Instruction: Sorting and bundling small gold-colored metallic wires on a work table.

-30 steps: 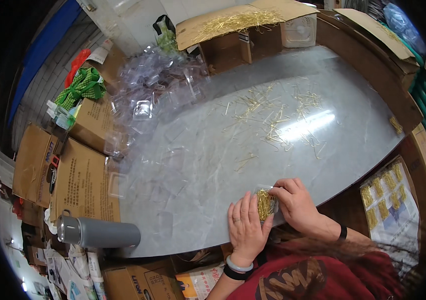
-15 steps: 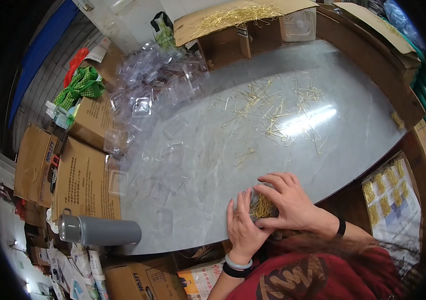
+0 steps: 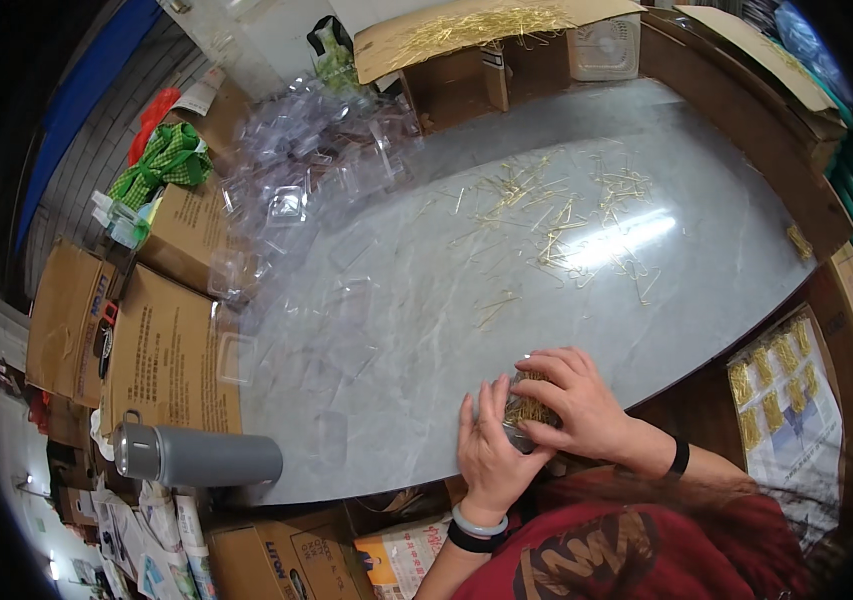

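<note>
Near the table's front edge, my left hand (image 3: 494, 450) and my right hand (image 3: 578, 405) close around a small clear plastic box (image 3: 528, 408) packed with thin gold wire hooks. My left fingers press along its left side. The right fingers curve over the far side, with the thumb at the near side. Part of the box is hidden under my fingers. Loose gold wire hooks (image 3: 556, 235) lie scattered on the grey table (image 3: 396, 330) beyond my hands.
Many clear plastic boxes (image 3: 296, 170) pile up at the far left. A grey flask (image 3: 201, 457) lies at the left front. Cardboard boxes (image 3: 171, 360) stand along the left edge. More hooks (image 3: 486, 25) heap on cardboard at the back. Bundled hooks (image 3: 771, 395) rest on a sheet at right.
My right fingers and thumb have shifted slightly on the box, and more of its clear near edge shows. The loose hooks stay where they were.
</note>
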Demonstrator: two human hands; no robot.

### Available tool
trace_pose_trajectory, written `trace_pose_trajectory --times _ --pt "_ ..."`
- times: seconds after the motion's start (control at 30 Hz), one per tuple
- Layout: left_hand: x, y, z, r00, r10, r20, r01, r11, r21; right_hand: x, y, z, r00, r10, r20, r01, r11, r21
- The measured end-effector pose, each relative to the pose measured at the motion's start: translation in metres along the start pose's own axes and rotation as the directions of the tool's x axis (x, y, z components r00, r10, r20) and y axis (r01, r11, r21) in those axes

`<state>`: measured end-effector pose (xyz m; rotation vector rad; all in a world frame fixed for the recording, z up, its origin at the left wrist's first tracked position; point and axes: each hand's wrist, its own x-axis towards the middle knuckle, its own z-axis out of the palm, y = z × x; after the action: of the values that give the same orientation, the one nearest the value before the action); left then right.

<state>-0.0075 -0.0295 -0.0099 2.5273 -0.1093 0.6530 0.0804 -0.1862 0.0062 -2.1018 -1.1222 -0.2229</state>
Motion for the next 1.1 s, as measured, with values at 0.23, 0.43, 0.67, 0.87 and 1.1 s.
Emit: trace_pose_trajectory --times 0.23,0.43,0.67,0.87,1.1 --pt "0.004 0.003 -0.003 1.0 -0.002 -0.008 0.001 0.999 -0.047 0.002 -0.014 -0.008 0.98 -0.195 -0.037 0.189 0.975 -0.114" --pt "0.004 0.003 -0.004 1.0 -0.002 -0.009 0.001 0.998 -0.064 0.007 -0.021 -0.006 0.966 -0.25 0.061 0.257 0.948 -0.188" --pt "0.001 0.0 -0.001 0.999 -0.031 0.015 0.032 0.997 -0.071 0.012 -0.021 -0.025 0.935 -0.272 0.227 0.31 0.939 -0.151" --pt "0.002 0.002 0.0 0.999 -0.03 -0.01 0.029 0.996 -0.08 0.028 -0.024 -0.037 0.866 -0.354 0.354 0.436 0.881 -0.186" --pt "0.002 0.002 -0.001 0.999 -0.023 -0.023 0.022 0.998 -0.067 0.03 -0.017 -0.029 0.847 -0.386 0.367 0.45 0.887 -0.107"
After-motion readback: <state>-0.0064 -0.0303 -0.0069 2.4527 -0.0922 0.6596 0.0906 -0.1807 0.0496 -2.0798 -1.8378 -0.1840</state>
